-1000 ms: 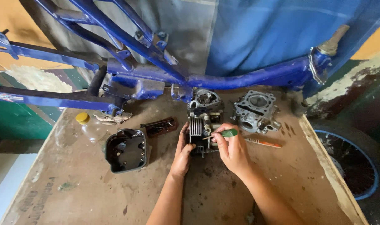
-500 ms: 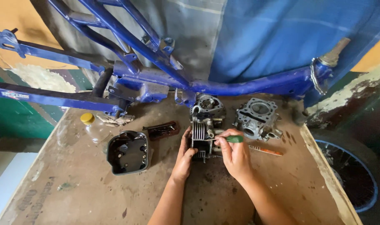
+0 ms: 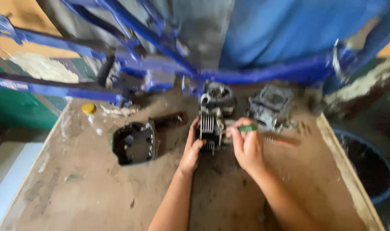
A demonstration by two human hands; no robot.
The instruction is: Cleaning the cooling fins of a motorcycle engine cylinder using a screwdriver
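Metal fins show on the small grey engine block (image 3: 210, 128), which sits just above the middle of the picture on the worn brown wooden table (image 3: 96, 192). The left hand (image 3: 193, 147) curls against the block's left side and holds it steady, with the fingers bent around its edge. The right hand (image 3: 246, 145) is closed around a thin tool with a green handle (image 3: 247, 127), and the tool's tip points at the right side of the block. Half a second ago the hands were in the same spots, so the grip has not changed. What has changed is the view: it has slid a little and gone blurry, so it looks like the head moved, not the work. A round grey engine part (image 3: 218, 94) sits just behind the block. Another grey metal engine piece (image 3: 272, 105) lies to the upper right. An orange-brown tool (image 3: 282, 140) lies on the table just right of the right hand. A black engine cover (image 3: 134, 143) rests open side up at centre left, with a dark flat piece (image 3: 169, 119) beside it. A small yellow cap (image 3: 89, 108) is at the upper left. A blue metal bike frame (image 3: 160, 68) runs across the top, and a dark wheel (image 3: 370, 167) peeks in at the right edge.
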